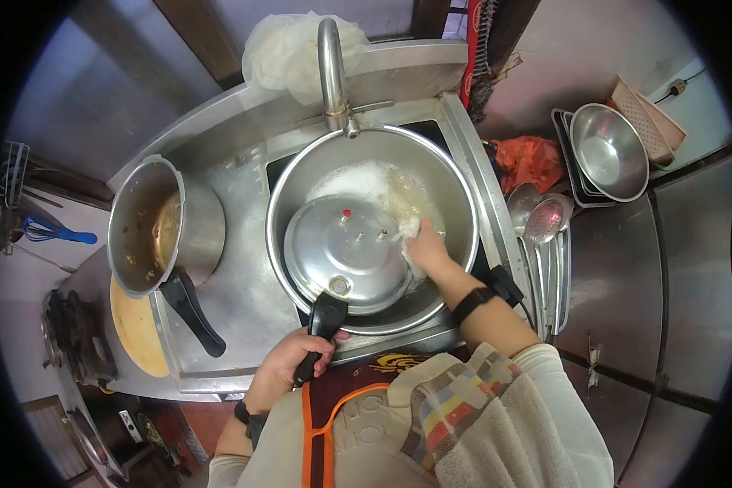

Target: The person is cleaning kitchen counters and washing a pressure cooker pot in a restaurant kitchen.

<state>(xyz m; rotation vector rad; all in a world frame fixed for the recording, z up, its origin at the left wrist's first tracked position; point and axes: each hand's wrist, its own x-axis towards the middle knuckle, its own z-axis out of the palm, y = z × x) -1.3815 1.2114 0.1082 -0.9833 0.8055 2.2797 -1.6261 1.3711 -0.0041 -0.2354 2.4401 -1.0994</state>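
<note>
Sink (244, 276): left hand (289, 364) clenches lid handle (324, 319), right hand (428, 254) clutches scrubber (407, 228).

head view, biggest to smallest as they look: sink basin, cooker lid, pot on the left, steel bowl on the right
1. basin
2. cooker lid and pot, too alike to rank
3. steel bowl, though it sits farther off

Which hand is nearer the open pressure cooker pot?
Left. The left hand grips the lid handle beside the pressure cooker pot; right hand is farther right, on the lid.
</note>
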